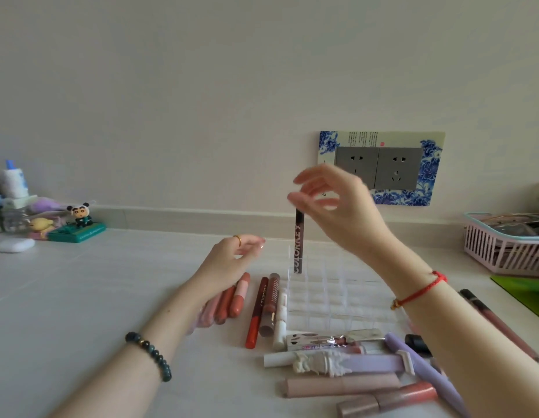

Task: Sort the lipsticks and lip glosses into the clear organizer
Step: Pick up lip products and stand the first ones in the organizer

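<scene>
A clear gridded organizer (337, 297) stands on the white counter. A tall dark lip gloss (298, 248) stands upright in its far left corner cell. My right hand (337, 212) hovers just over the tube's top, fingers spread and blurred, not clearly gripping it. My left hand (229, 260) floats with loosely curled fingers above a row of red and pink lipsticks (232, 300) left of the organizer and holds nothing. Several more tubes (346, 363) lie in a pile in front of the organizer. A long dark gloss (497, 321) lies to its right.
A pink slotted basket (503, 251) sits at the right, with a green mat (524, 288) before it. A wall socket (379, 167) is behind the organizer. A panda figurine (81, 218), bottles and a white case (14, 245) stand at the far left.
</scene>
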The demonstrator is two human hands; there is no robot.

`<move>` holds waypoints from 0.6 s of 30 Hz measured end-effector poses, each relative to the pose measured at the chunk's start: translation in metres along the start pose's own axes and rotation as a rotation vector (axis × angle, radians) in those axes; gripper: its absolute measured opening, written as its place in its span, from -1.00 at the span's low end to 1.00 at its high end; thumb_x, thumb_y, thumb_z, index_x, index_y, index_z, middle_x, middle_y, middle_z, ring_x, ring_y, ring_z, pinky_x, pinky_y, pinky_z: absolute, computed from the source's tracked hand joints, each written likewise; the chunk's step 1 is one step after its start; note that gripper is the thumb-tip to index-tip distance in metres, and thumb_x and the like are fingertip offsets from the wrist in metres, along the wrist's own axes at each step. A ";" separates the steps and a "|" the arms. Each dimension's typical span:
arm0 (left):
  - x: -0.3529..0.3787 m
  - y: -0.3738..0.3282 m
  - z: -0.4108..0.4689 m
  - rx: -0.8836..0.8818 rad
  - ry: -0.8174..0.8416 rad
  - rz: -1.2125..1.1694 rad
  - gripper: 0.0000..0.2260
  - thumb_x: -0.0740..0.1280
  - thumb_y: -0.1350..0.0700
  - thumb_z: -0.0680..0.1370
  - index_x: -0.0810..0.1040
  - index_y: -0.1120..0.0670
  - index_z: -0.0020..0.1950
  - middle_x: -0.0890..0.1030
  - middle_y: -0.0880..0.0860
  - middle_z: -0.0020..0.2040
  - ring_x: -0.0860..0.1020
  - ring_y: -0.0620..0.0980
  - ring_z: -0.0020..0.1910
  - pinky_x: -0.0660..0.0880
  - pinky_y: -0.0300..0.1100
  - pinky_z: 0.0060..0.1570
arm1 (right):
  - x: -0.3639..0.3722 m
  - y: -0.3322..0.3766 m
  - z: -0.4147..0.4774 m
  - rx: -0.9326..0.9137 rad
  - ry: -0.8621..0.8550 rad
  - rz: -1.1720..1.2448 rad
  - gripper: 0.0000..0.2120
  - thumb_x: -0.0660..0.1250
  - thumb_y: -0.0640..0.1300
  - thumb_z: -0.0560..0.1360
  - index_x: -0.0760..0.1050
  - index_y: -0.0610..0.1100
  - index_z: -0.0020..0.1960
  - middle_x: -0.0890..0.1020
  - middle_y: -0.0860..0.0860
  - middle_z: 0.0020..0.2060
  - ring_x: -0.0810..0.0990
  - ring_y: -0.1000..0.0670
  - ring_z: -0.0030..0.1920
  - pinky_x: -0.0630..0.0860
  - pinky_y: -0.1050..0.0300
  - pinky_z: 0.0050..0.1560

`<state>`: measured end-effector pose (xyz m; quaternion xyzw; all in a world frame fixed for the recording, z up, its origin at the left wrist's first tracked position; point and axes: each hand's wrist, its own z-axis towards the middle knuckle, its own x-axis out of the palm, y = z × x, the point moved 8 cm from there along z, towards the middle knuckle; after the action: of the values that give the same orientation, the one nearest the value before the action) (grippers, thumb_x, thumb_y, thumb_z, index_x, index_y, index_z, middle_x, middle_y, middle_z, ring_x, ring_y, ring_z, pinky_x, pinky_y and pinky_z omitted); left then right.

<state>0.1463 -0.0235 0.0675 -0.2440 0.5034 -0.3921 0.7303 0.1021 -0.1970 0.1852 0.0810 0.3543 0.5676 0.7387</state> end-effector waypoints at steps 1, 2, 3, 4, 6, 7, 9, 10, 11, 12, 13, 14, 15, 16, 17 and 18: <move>0.000 0.004 -0.005 -0.013 0.010 0.037 -0.90 0.23 0.00 0.55 0.52 -0.15 0.02 0.59 -0.17 0.01 0.52 -0.26 0.04 0.34 -0.48 0.00 | 0.012 0.005 -0.009 -0.024 0.081 -0.040 -0.74 0.32 0.07 0.34 0.51 -0.01 -0.02 0.60 0.10 -0.20 0.57 0.16 -0.14 0.55 0.20 -0.03; -0.001 0.007 -0.010 -0.029 0.016 0.071 -0.88 0.22 0.02 0.56 0.52 -0.14 0.03 0.60 -0.14 0.02 0.51 -0.27 0.02 0.34 -0.52 -0.06 | 0.025 0.008 -0.018 -0.047 0.175 -0.089 -0.72 0.30 0.08 0.35 0.51 -0.01 0.00 0.59 0.11 -0.17 0.55 0.17 -0.12 0.53 0.22 -0.01; 0.000 0.011 -0.015 -0.053 0.028 0.086 -0.86 0.20 0.03 0.56 0.52 -0.13 0.05 0.62 -0.10 0.02 0.54 -0.23 -0.01 0.35 -0.51 -0.12 | 0.040 0.009 -0.029 -0.068 0.275 -0.141 -0.71 0.30 0.08 0.36 0.51 0.00 0.03 0.58 0.11 -0.14 0.53 0.17 -0.10 0.51 0.25 0.00; 0.001 0.016 -0.020 -0.097 0.047 0.071 -0.82 0.18 0.01 0.56 0.52 -0.13 0.09 0.65 -0.05 -0.05 0.59 -0.13 -0.11 0.38 -0.42 -0.22 | 0.054 0.006 -0.041 -0.082 0.372 -0.190 -0.72 0.30 0.07 0.39 0.50 0.00 0.05 0.58 0.10 -0.10 0.51 0.17 -0.08 0.48 0.26 0.01; 0.006 0.025 -0.032 -0.228 0.118 -0.023 -0.77 0.12 -0.05 0.54 0.48 -0.22 0.13 0.62 0.04 -0.34 0.50 0.02 -0.50 0.26 -0.29 -0.54 | 0.078 -0.002 -0.063 -0.104 0.532 -0.279 -0.74 0.33 0.01 0.42 0.50 0.00 0.10 0.57 0.06 -0.02 0.48 0.11 -0.01 0.45 0.21 0.04; 0.009 0.029 -0.036 -0.260 0.145 -0.040 -0.75 0.09 -0.06 0.54 0.45 -0.25 0.14 0.56 0.04 -0.45 0.38 -0.01 -0.61 0.17 -0.33 -0.59 | 0.087 -0.006 -0.072 -0.120 0.589 -0.321 -0.75 0.34 -0.02 0.43 0.49 0.01 0.11 0.56 0.03 0.00 0.46 0.07 0.02 0.44 0.16 0.06; 0.012 0.030 -0.039 -0.248 0.179 -0.013 -0.72 0.06 -0.04 0.54 0.41 -0.28 0.18 0.51 -0.01 -0.49 0.31 -0.07 -0.63 0.12 -0.34 -0.61 | 0.100 -0.012 -0.086 -0.148 0.655 -0.373 -0.76 0.34 -0.05 0.43 0.48 0.03 0.10 0.54 0.01 -0.04 0.41 0.04 -0.02 0.44 0.11 0.01; 0.013 0.029 -0.039 -0.238 0.195 0.011 -0.71 0.05 -0.04 0.54 0.40 -0.30 0.19 0.51 -0.01 -0.47 0.32 -0.07 -0.62 0.13 -0.33 -0.61 | 0.102 -0.012 -0.089 -0.160 0.666 -0.379 -0.76 0.34 -0.07 0.43 0.48 0.05 0.09 0.53 0.01 -0.07 0.38 0.06 -0.07 0.43 0.12 -0.03; 0.014 0.028 -0.039 -0.229 0.210 0.044 -0.71 0.06 -0.06 0.53 0.39 -0.33 0.19 0.51 -0.01 -0.45 0.32 -0.06 -0.60 0.15 -0.31 -0.60 | 0.104 -0.012 -0.092 -0.171 0.669 -0.373 -0.76 0.35 -0.08 0.42 0.48 0.06 0.08 0.52 0.03 -0.09 0.34 0.08 -0.11 0.40 0.14 -0.06; 0.014 0.027 -0.039 -0.225 0.221 0.086 -0.71 0.07 -0.08 0.52 0.38 -0.36 0.18 0.52 -0.01 -0.43 0.34 -0.05 -0.58 0.17 -0.29 -0.59 | 0.104 -0.011 -0.093 -0.182 0.668 -0.361 -0.76 0.35 -0.09 0.41 0.48 0.07 0.07 0.51 0.08 -0.11 0.31 0.12 -0.14 0.38 0.18 -0.07; 0.014 0.025 -0.039 -0.225 0.228 0.129 -0.70 0.08 -0.10 0.49 0.37 -0.38 0.18 0.51 -0.03 -0.43 0.35 -0.04 -0.57 0.20 -0.28 -0.59 | 0.104 -0.010 -0.093 -0.190 0.664 -0.345 -0.76 0.36 -0.10 0.40 0.49 0.07 0.06 0.48 0.14 -0.13 0.29 0.15 -0.15 0.35 0.23 -0.08; 0.014 0.024 -0.039 -0.218 0.237 0.175 -0.69 0.09 -0.12 0.47 0.37 -0.39 0.18 0.51 -0.04 -0.43 0.36 -0.05 -0.57 0.22 -0.28 -0.59 | 0.103 -0.010 -0.093 -0.192 0.657 -0.330 -0.76 0.36 -0.10 0.40 0.49 0.07 0.06 0.46 0.18 -0.14 0.29 0.17 -0.15 0.32 0.29 -0.10; 0.015 0.022 -0.039 -0.201 0.250 0.212 -0.68 0.10 -0.12 0.46 0.37 -0.38 0.19 0.50 -0.06 -0.44 0.37 -0.09 -0.59 0.23 -0.29 -0.60 | 0.101 -0.010 -0.092 -0.187 0.647 -0.320 -0.76 0.36 -0.10 0.41 0.49 0.07 0.07 0.46 0.17 -0.13 0.31 0.16 -0.13 0.29 0.36 -0.11; 0.017 0.019 -0.039 -0.182 0.266 0.235 -0.66 0.11 -0.09 0.47 0.38 -0.35 0.22 0.48 -0.06 -0.44 0.36 -0.14 -0.61 0.23 -0.33 -0.62 | 0.099 -0.012 -0.090 -0.173 0.636 -0.318 -0.76 0.35 -0.08 0.43 0.50 0.05 0.09 0.49 0.14 -0.09 0.35 0.14 -0.10 0.28 0.40 -0.10; 0.018 0.016 -0.038 -0.158 0.285 0.259 -0.65 0.13 -0.05 0.48 0.39 -0.31 0.25 0.46 -0.06 -0.43 0.35 -0.18 -0.63 0.22 -0.36 -0.65 | 0.096 -0.015 -0.088 -0.153 0.622 -0.318 -0.77 0.33 -0.07 0.45 0.50 0.04 0.11 0.52 0.09 -0.04 0.39 0.11 -0.05 0.28 0.43 -0.07; 0.020 0.012 -0.037 -0.131 0.301 0.291 -0.64 0.14 -0.02 0.49 0.39 -0.26 0.27 0.45 -0.06 -0.42 0.37 -0.20 -0.62 0.23 -0.38 -0.67 | 0.092 -0.019 -0.085 -0.126 0.605 -0.315 -0.77 0.32 -0.06 0.46 0.50 0.03 0.12 0.53 0.06 0.00 0.42 0.10 -0.01 0.29 0.42 -0.03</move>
<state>0.1193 -0.0310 0.0337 -0.1541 0.6611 -0.2810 0.6784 0.0739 -0.1448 0.0726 -0.1925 0.5296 0.4658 0.6822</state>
